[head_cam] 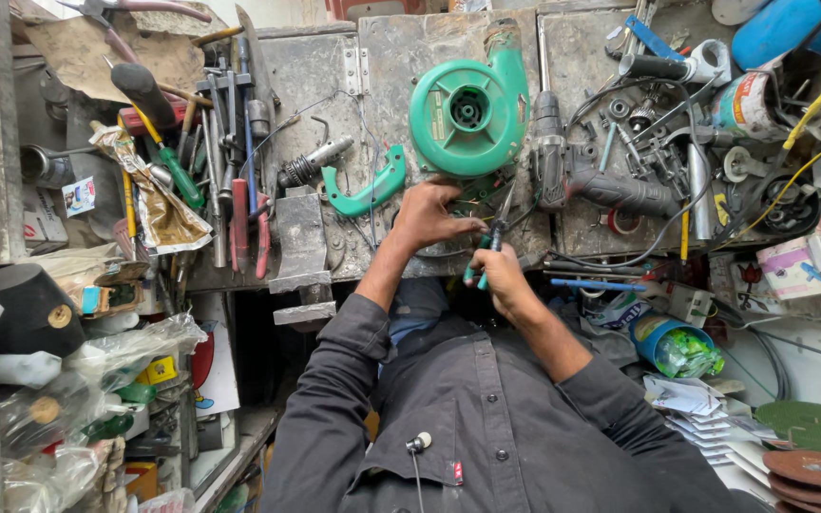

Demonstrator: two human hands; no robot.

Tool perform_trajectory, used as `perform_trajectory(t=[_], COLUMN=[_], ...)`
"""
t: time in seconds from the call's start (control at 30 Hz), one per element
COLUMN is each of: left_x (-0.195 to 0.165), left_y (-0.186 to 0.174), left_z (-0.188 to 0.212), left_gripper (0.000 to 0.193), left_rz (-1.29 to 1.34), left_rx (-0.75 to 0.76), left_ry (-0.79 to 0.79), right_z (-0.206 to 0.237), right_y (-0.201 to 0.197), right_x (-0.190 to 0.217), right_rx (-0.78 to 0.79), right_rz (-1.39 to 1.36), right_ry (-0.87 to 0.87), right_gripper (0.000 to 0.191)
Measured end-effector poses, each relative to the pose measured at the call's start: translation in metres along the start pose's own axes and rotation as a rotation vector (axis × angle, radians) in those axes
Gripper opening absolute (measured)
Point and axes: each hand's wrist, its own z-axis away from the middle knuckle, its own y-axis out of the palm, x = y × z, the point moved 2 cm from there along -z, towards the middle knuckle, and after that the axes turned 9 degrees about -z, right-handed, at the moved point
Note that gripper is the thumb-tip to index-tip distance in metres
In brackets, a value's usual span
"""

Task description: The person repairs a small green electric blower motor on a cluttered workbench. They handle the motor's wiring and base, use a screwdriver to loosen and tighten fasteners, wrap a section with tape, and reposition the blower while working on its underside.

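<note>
Just below the round green plastic blower housing (pixel 468 112), on the scuffed grey metal workbench (pixel 401 57), both hands meet; the left hand (pixel 427 215) curls its fingers (pixel 463 226) down onto small parts I cannot make out; the right hand (pixel 500 275) is clenched around the green-handled pliers (pixel 492 237), whose tip points up toward the housing.

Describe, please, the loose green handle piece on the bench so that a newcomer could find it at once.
Start at the round green blower housing in the middle of the metal workbench. Look just left and below it, above the person's left hand: the green handle piece lies flat there. It is the only curved, hook-shaped green part, detached from the blower, unlike the straight green-handled screwdriver further left.
</note>
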Motion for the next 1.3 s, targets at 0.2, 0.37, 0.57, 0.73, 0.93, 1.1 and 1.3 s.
perform_trajectory(t=[0.2,0.37,0.57,0.73,0.93,1.1,1.3], left_x=[-0.061,-0.075,-0.08,-0.052,-0.037,-0.042,-0.042], left_y=[-0.104,-0.123,-0.129,-0.1,-0.09,-0.093,-0.099], left_z=[0.007,0.027,0.041,0.052,0.05,0.043,0.04], left_gripper=[0.045,0.025,0.017,0.02,0.024,0.022,0.024], left_rz=[0.015,0.123,0.287,0.33,0.464,0.528,0.658], left_rx=[-0.112,-0.179,-0.285,-0.252,0.0,-0.032,0.039], left_ry=[0.057,-0.022,-0.086,-0.104,-0.217,-0.144,-0.205], right_z=[0.049,0.068,0.09,0.085,0.087,0.105,0.126], right_y=[0.007,0.003,0.028,0.034,0.067,0.106,0.134], right_x=[0.081,0.089,0.105,0.1,0.108,0.119,0.119], right_rx=[-0.353,-0.425,-0.396,-0.425,-0.093,0.242,0.202], right_rz=[1.132,1.205,1.247,1.366,0.846,0.617,0.959], right_ry=[-0.397,-0.533,-0.684,-0.643,-0.573,-0.627,-1.196], right_gripper=[0.038,0.059,0.063,0.054,0.038,0.036,0.021])
